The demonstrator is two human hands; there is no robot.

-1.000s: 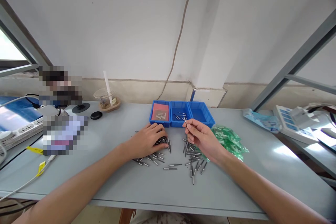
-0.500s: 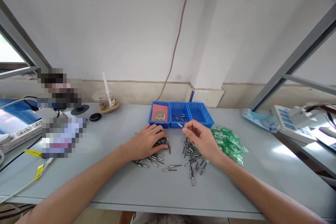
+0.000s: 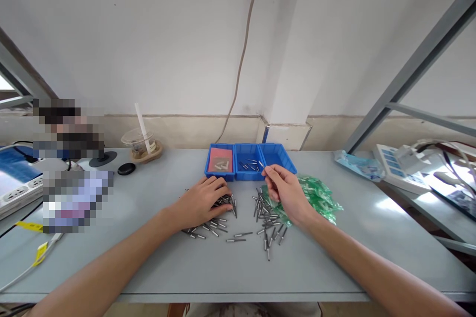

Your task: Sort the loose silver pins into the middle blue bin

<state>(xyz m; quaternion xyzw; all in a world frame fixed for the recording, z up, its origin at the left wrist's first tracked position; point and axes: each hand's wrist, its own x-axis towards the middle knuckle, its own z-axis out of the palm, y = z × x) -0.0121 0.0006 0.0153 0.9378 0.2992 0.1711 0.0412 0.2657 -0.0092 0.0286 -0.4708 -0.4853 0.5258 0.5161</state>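
A metal pin [image 3: 261, 164], pinched near one end between thumb and forefinger of the right hand [image 3: 288, 192], appears by the near right corner of the middle blue bin [image 3: 248, 176], a grip presumably chosen to leave its other end free. Its long axis seems to slant far-left; being small in view, its exact tilt is uncertain. The left hand [image 3: 203, 201], palm down with fingers loosely spread, covers part of the left pile [image 3: 213, 226], perhaps steadying it on the surface [image 3: 186, 270].
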